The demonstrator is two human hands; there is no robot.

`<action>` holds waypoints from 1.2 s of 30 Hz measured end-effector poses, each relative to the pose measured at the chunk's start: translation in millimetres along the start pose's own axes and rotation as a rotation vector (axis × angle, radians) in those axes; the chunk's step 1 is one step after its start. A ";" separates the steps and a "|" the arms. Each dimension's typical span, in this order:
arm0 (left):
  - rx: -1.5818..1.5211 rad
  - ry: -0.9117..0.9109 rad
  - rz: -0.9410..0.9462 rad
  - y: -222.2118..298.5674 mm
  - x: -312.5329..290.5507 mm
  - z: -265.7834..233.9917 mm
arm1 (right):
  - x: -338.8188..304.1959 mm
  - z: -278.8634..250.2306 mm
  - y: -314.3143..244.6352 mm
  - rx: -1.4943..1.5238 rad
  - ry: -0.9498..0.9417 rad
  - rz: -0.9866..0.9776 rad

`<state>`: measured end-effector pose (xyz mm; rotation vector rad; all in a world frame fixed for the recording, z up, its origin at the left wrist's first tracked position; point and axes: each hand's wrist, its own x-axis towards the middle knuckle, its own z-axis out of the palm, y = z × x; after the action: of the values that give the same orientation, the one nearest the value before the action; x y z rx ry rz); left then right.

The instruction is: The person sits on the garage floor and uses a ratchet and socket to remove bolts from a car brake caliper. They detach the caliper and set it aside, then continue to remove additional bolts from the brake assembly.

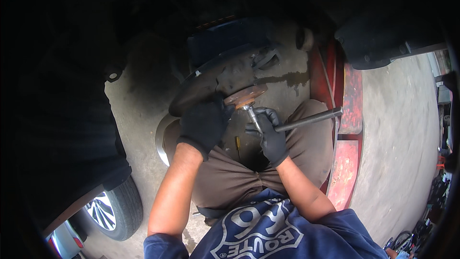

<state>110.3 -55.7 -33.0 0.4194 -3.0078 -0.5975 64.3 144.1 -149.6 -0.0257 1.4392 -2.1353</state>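
Observation:
A rusty round wheel hub (247,96) sits ahead of my knees, with a wide dark plate (201,88) behind it. A silver socket (251,116) points from the hub's face toward me. My right hand (271,136), in a dark glove, is closed around the socket's near end and a long dark bar (314,119) that sticks out to the right. My left hand (203,124), in a black glove, rests against the hub's left side; its fingers are mostly hidden.
Dark vehicle bodywork (62,105) hangs at the left and overhead. A red metal lift part (346,163) runs along my right. At lower left stands a wheel (127,208) with a tyre. A shiny curved rim (161,146) lies by my left knee, and a small yellow object (237,143) between my legs.

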 end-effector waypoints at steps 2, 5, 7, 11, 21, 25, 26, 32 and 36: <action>-0.031 -0.014 -0.006 0.4 -1.2 -3.7 | -1.3 -3.2 -23.0 -0.155 0.055 -0.008; -0.090 0.025 -0.107 1.9 -7.5 -4.3 | -14.8 -10.5 -99.9 -0.209 0.116 -0.376; -0.414 0.077 -0.174 4.0 -10.0 1.6 | -27.5 -11.4 -166.7 -0.711 0.178 -0.673; -0.708 -0.145 -0.361 1.2 -9.6 19.4 | -38.0 4.5 -249.5 -1.785 -0.248 -0.992; -1.438 -0.184 -0.658 -43.1 -3.0 86.9 | -11.0 23.0 -227.5 -2.587 -0.612 -0.610; -1.359 -0.243 -0.413 -59.5 -7.9 110.8 | -7.2 20.5 -230.3 -2.523 -0.622 -0.560; -1.265 -0.191 -0.319 -63.5 -9.2 116.2 | -4.1 18.9 -231.5 -2.475 -0.612 -0.575; -0.827 -0.263 -0.074 -103.3 -29.5 136.3 | 12.0 2.9 -232.8 -2.344 -0.659 -0.503; -1.004 -0.243 -0.066 -118.4 -47.2 142.9 | 29.3 -27.0 -226.8 -2.191 -0.666 -0.437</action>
<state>172.0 -95.4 -209.9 0.3688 -2.4086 -2.0878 -67.5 214.4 25.7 -1.6103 2.4283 0.3071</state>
